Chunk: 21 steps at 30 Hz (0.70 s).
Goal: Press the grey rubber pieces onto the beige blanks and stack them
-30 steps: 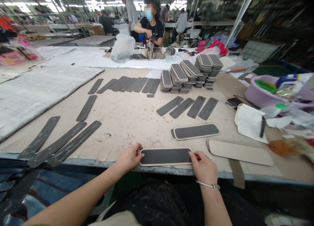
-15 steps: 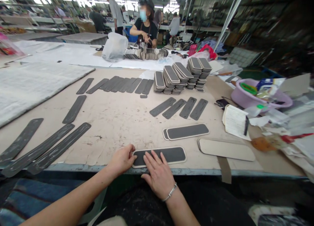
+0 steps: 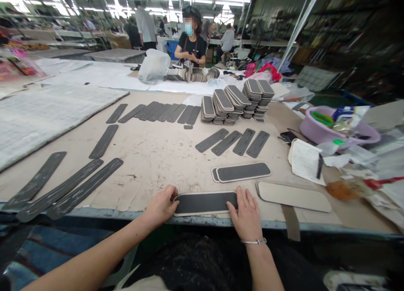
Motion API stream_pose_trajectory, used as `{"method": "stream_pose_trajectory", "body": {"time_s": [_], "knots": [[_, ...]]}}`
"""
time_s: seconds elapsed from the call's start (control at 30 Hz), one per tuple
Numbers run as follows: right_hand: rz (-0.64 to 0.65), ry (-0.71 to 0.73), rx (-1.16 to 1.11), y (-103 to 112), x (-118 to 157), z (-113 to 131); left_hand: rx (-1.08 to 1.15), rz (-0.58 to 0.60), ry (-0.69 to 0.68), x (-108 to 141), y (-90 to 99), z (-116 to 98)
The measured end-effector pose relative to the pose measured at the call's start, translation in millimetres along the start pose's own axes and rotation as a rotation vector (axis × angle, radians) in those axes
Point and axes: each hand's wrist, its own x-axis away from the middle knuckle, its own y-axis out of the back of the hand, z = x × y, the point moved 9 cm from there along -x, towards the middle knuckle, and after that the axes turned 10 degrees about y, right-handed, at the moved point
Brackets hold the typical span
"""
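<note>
A dark panel with a pale border (image 3: pixel 202 203) lies at the table's front edge. My left hand (image 3: pixel 162 204) pinches its left end between thumb and curled fingers. At the right end, my right hand (image 3: pixel 247 213) grips the edge, thumb on top and fingers along the far side. Behind it rest two overlapping bordered panels (image 3: pixel 243 172). Pale beige panels (image 3: pixel 294 196) are stacked to the right, with a dark strip (image 3: pixel 291 221) hanging from under them over the edge.
Stacks of bordered panels (image 3: pixel 223 100) stand at the back. Loose dark strips (image 3: pixel 104 141) lie left and centre. A purple basin (image 3: pixel 318 129) and an open notebook (image 3: pixel 304 158) are at the right. Across the table stands a masked person (image 3: pixel 192 43).
My right hand has moved from the panel's middle to its right end and now grips there. My left hand stays at the left end. The view has shifted slightly.
</note>
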Motion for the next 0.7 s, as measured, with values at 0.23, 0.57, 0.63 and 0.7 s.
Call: {"method": "stream_pose_trajectory", "body": {"time_s": [0.23, 0.57, 0.63, 0.7], "knots": [[-0.195, -0.054, -0.399, 14, 0, -6, 0.644, 0.028, 0.013, -1, -2.1, 16], [-0.335, -0.430, -0.908, 19, 9, -30, 0.790, 0.212, 0.227, -10, -13.7, 20], [-0.361, -0.448, -0.907, 20, 11, -33, 0.867, 0.272, 0.293, -7, -20.5, 19], [-0.375, -0.462, -0.913, 18, 13, -36, 0.959, 0.272, 0.343, -6, -25.5, 19]]}}
